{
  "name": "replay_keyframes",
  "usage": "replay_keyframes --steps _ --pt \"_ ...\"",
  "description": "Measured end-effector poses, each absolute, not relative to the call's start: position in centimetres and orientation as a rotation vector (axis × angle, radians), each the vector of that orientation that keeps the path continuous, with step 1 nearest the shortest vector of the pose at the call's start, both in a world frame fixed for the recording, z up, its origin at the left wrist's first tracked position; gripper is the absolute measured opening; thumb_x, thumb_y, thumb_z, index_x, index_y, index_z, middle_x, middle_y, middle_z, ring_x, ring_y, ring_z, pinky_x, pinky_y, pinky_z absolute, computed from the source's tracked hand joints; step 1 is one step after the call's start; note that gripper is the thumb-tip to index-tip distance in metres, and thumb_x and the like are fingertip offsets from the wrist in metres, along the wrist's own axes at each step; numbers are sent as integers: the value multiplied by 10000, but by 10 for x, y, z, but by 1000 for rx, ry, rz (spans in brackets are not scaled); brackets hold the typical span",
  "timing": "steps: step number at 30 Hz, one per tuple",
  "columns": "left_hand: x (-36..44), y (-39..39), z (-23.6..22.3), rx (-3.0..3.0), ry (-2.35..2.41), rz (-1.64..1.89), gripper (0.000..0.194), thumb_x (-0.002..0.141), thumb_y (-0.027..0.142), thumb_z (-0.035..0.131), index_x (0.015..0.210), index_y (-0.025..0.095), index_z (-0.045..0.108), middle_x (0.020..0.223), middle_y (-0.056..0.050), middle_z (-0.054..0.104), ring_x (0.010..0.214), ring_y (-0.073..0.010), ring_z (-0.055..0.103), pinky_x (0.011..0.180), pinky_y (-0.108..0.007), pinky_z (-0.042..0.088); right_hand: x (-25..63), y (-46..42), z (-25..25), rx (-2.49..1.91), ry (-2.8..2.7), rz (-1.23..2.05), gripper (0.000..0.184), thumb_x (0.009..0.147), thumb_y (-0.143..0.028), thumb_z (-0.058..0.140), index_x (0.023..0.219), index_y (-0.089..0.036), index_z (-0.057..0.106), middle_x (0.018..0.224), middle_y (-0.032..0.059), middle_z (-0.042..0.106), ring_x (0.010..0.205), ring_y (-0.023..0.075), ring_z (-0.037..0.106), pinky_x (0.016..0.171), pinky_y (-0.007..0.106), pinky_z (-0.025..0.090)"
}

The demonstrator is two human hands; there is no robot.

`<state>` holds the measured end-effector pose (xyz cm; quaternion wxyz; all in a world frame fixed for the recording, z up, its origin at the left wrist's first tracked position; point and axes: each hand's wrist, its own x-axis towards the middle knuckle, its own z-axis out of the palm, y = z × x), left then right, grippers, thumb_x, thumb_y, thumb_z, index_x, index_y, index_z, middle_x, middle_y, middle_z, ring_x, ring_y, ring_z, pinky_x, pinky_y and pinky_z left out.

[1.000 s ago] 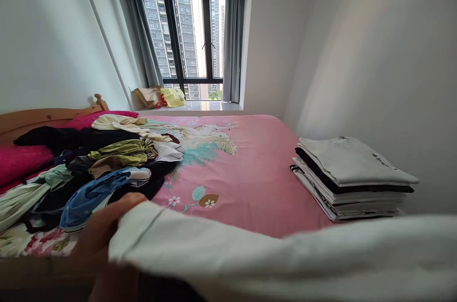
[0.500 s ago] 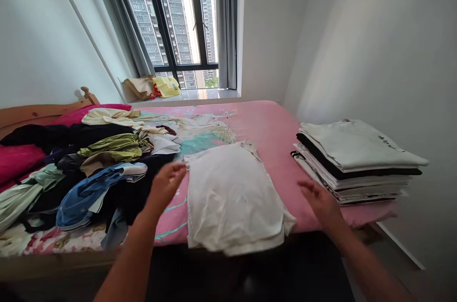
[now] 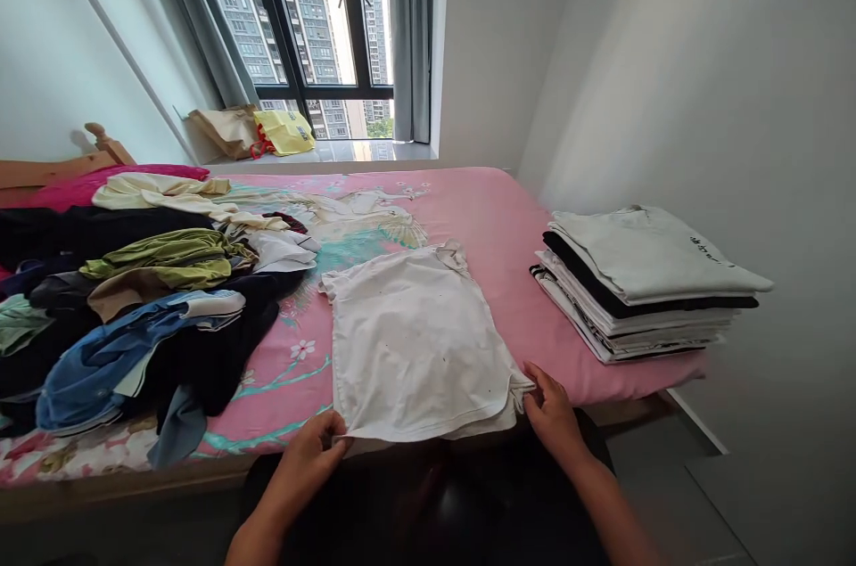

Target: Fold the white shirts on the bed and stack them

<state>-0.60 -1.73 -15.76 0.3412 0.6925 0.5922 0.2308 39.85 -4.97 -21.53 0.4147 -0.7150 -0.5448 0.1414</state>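
Observation:
A white T-shirt (image 3: 415, 343), folded in at the sides, lies flat on the pink bedsheet (image 3: 495, 218) with its hem at the bed's front edge. My left hand (image 3: 311, 459) pinches the hem's near left corner between thumb and fingers. At the near right corner, my right hand (image 3: 554, 414) has its fingers closed on the shirt's edge, where several layers of cloth show. Small dark specks dot the shirt's surface.
To the right stands a stack of folded shirts (image 3: 655, 263), white and black. A loose heap of clothes (image 3: 153, 299) covers the left side of the bed. A paper bag (image 3: 224, 131) and a yellow bag (image 3: 284, 131) sit on the windowsill.
Both hands have come down from beside the shirt to its near corners and taken hold of the hem. The front edge now lies straighter. The view has shifted slightly.

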Motion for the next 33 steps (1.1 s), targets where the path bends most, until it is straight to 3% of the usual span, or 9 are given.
replay_keyframes --steps 4,8,12,16,19,21,26,33 --pt "-12 -22 -150 1585 1635 861 235 698 415 574 668 210 464 585 63 411 561 -114 412 535 -217 334 395 -45 -201 -1816 -1453 524 348 689 -285 462 982 -201 630 983 52 643 949 219 560 868 358 436" --pt "-23 -24 -144 1453 1803 1165 288 683 479 570 745 223 453 625 66 421 556 -109 413 516 -210 325 399 -54 -184 -1826 -1312 515 163 677 -288 475 787 -199 556 726 0 573 703 169 537 661 268 427" --pt "-45 -26 -148 1586 1902 828 223 664 425 547 731 221 489 571 69 442 536 -120 442 516 -218 330 410 -70 -179 -1887 -1112 384 220 675 -281 481 864 -202 561 599 -47 476 570 139 453 562 237 365" --pt "-52 -27 -159 1824 1810 321 96 677 275 478 700 207 541 633 29 564 629 -160 541 600 -254 391 417 -84 -192 -1976 -1183 414 209 664 -248 468 828 -211 593 644 -20 535 604 156 489 584 255 374" --pt "-28 -25 -163 1991 1789 370 263 646 183 477 878 192 598 898 -41 643 862 -217 590 790 -336 444 418 -91 -204 -1952 -1218 422 220 718 -280 463 871 -215 607 800 16 599 717 177 542 681 283 417" --pt "4 -27 -162 2108 1687 547 399 641 151 495 1027 196 584 1070 -72 618 1033 -238 554 933 -389 410 418 -94 -208 -1894 -1236 404 224 765 -327 457 880 -211 611 889 40 611 805 192 556 744 301 428" --pt "114 -53 -150 2220 1251 658 402 768 298 558 1167 259 548 1245 -78 538 1172 -234 490 1006 -412 401 412 -94 -200 -1771 -1212 403 268 821 -398 440 867 -190 602 914 66 617 818 197 551 754 309 438" --pt "236 -62 -148 2383 1215 678 755 658 361 688 1335 175 410 1392 -179 398 1276 -350 354 1040 -549 289 396 -91 -179 -1666 -1196 417 258 826 -417 468 826 -187 585 836 56 623 777 191 548 723 286 430"
